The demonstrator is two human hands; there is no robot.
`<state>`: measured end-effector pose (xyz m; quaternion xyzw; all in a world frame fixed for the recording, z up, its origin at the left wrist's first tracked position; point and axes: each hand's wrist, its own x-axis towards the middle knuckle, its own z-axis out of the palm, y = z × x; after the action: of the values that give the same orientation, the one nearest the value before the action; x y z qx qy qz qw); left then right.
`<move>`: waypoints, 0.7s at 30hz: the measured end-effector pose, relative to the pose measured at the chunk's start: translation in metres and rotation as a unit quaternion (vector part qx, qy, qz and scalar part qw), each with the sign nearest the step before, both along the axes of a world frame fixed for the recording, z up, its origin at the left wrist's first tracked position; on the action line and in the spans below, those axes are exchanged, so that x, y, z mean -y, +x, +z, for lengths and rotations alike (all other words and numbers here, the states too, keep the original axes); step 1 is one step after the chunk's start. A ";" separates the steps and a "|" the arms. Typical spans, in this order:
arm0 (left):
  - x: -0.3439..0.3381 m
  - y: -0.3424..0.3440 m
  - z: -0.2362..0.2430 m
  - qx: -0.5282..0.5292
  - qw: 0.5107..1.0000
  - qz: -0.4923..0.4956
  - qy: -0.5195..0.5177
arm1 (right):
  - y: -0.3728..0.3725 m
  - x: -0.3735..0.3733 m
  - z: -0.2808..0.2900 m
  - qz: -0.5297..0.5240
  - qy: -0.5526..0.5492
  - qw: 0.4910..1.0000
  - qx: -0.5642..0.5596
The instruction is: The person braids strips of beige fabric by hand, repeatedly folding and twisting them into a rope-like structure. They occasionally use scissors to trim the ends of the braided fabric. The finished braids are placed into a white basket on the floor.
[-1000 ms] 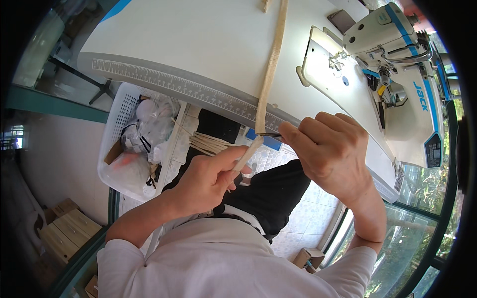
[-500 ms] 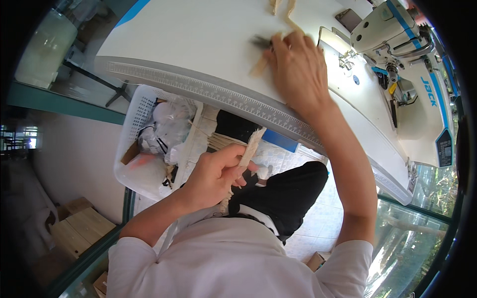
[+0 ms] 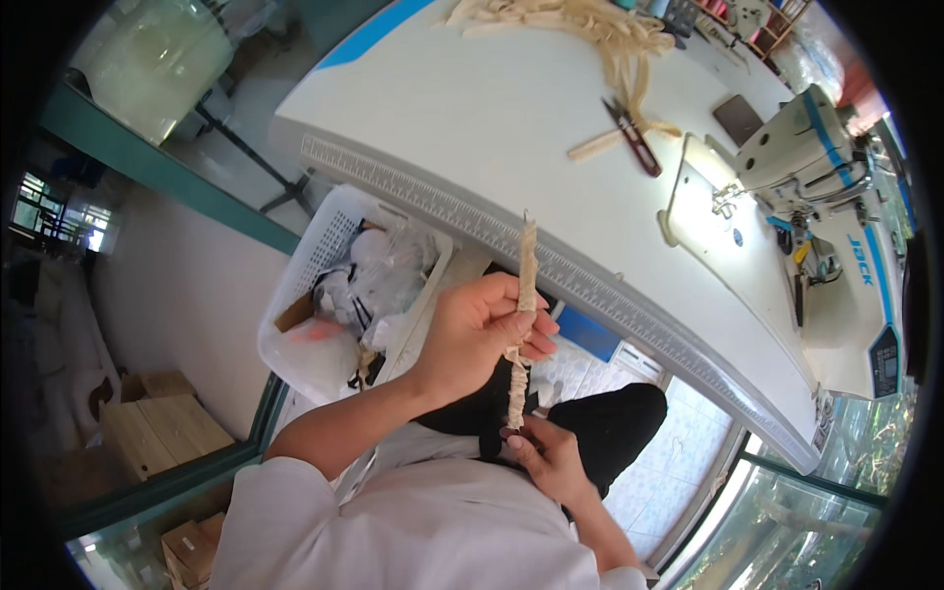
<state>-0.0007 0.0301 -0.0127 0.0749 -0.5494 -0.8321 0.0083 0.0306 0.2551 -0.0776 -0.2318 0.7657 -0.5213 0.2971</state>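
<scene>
Pinching a cream fabric strip [image 3: 528,267] between thumb and fingers, your left hand [image 3: 482,329] is steadying it above your lap, while your right hand [image 3: 553,458] is closing its fingers around a dark handle [image 3: 508,433] at the lower end. Keeping that pinch light and both ends in line is probably helping the cloth slide without snagging. Soft, matte fabric is crowding into tight ruffles below, lying smoother above, where a thin metal tip [image 3: 525,215] is protruding toward the pale, smooth table [image 3: 442,123].

Fabric strip [image 3: 528,265] cream; tabletop [image 3: 472,128] white; sewing machine [image 3: 795,147] white, blue-striped; trousers [image 3: 619,418] black; basket [image 3: 315,251] white.
</scene>
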 end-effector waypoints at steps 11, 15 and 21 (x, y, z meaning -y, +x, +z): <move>-0.030 -0.011 0.017 -0.054 0.998 0.037 -0.003 | 0.013 -0.023 0.003 -0.177 -0.311 0.848 0.390; -0.034 -0.009 0.025 -0.050 0.998 0.048 -0.012 | 0.010 -0.027 0.008 -0.102 -0.365 0.794 0.475; -0.040 -0.013 0.030 -0.096 0.971 0.091 -0.200 | 0.015 -0.014 0.024 -0.121 -0.128 0.984 0.028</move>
<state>-0.0136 0.0703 0.0176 0.0417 -0.6922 -0.7044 0.1515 0.0452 0.2687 -0.0535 -0.1586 0.7065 -0.6535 0.2206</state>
